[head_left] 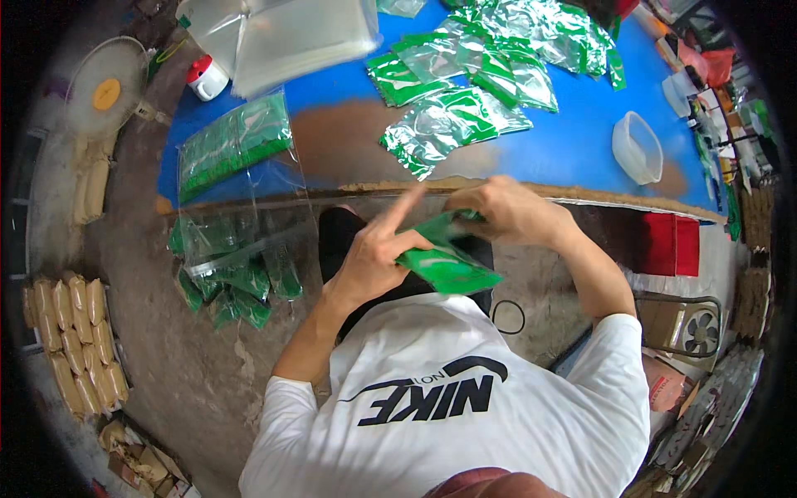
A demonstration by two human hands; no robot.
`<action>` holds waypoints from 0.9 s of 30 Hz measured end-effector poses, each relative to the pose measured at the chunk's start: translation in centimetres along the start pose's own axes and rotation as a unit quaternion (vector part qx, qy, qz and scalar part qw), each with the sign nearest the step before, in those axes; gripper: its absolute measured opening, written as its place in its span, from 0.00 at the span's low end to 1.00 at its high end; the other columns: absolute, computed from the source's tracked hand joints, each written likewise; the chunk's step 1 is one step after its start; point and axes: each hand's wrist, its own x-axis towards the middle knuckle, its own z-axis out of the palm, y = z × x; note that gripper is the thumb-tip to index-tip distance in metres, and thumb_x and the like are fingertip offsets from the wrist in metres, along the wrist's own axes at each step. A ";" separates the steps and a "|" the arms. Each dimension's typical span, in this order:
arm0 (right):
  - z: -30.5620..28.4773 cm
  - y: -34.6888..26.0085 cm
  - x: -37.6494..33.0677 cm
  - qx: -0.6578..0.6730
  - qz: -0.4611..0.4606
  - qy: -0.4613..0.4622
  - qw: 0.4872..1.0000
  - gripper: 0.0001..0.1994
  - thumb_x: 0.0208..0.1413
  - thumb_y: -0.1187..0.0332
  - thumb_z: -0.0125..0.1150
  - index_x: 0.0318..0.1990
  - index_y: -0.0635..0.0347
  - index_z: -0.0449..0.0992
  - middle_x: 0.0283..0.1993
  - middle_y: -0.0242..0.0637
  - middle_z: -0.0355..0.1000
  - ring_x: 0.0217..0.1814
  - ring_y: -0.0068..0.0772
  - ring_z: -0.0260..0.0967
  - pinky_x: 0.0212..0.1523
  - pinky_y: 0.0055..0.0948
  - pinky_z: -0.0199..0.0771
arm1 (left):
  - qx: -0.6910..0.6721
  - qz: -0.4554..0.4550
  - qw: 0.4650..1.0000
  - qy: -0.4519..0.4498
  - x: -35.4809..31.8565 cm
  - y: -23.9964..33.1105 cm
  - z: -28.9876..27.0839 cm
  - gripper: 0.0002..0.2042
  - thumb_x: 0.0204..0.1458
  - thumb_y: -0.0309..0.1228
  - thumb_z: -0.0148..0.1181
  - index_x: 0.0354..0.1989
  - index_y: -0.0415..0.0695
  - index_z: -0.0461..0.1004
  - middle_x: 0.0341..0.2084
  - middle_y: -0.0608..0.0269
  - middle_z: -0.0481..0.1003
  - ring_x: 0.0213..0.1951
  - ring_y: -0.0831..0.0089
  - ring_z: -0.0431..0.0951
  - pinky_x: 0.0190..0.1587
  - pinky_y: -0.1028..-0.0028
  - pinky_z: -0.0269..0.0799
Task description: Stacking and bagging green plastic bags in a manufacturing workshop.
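Just in front of the table's near edge, over my lap, a green plastic packet (452, 264) is held between my two hands. My left hand (374, 253) grips its left side under the thumb, with the index finger stretched out toward the table. At the packet's upper right edge, the fingers of my right hand (506, 212) are curled in a pinch, slightly blurred. Nearest to both hands on the tabletop lie several loose green-and-clear packets (444, 124). More shiny ones form a heap (540, 33) farther back.
The blue table (332, 83) has a worn wooden front edge. On it are a stack of clear bags (307, 46), a red-topped white bottle (206, 79), a bundle of green packets (237, 141) and a clear tub (638, 149). Bagged green packets (241, 278) hang below its left edge.
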 end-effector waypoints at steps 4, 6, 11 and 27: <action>0.1 2.2 2.7 0.297 -0.026 0.010 0.954 0.17 0.61 0.59 0.55 0.49 0.63 0.77 0.45 0.53 0.75 0.48 0.48 0.74 0.49 0.40 0.73 | -0.110 -0.138 0.984 0.023 -2.2 -1.1 1.0 0.15 0.44 0.19 0.67 0.42 0.40 0.75 0.50 0.53 0.76 0.50 0.58 0.78 0.53 0.65 0.73; 1.2 6.4 4.6 0.083 -0.036 0.191 0.978 0.25 0.65 0.51 0.45 0.56 0.61 0.73 0.61 0.52 0.68 0.67 0.49 0.62 0.67 0.45 0.59 | -0.242 -0.198 0.930 0.192 -3.7 -2.4 2.0 0.19 0.51 0.20 0.65 0.52 0.39 0.69 0.45 0.61 0.77 0.47 0.68 0.79 0.51 0.65 0.75; 7.6 5.8 6.6 -0.185 -0.072 0.193 0.961 0.26 0.58 0.60 0.55 0.63 0.61 0.66 0.66 0.51 0.59 0.74 0.53 0.47 0.72 0.53 0.46 | -0.697 -0.395 0.521 0.294 -7.4 -5.1 5.3 0.18 0.56 0.25 0.61 0.55 0.42 0.69 0.49 0.60 0.75 0.54 0.62 0.75 0.59 0.62 0.72; 9.8 6.6 2.5 -0.091 -0.083 0.233 0.965 0.30 0.43 0.70 0.71 0.57 0.56 0.71 0.66 0.37 0.64 0.70 0.44 0.57 0.68 0.46 0.58 | -0.545 -0.341 0.733 0.221 -7.2 -8.2 3.7 0.17 0.55 0.24 0.61 0.54 0.40 0.70 0.47 0.61 0.77 0.47 0.69 0.78 0.50 0.69 0.76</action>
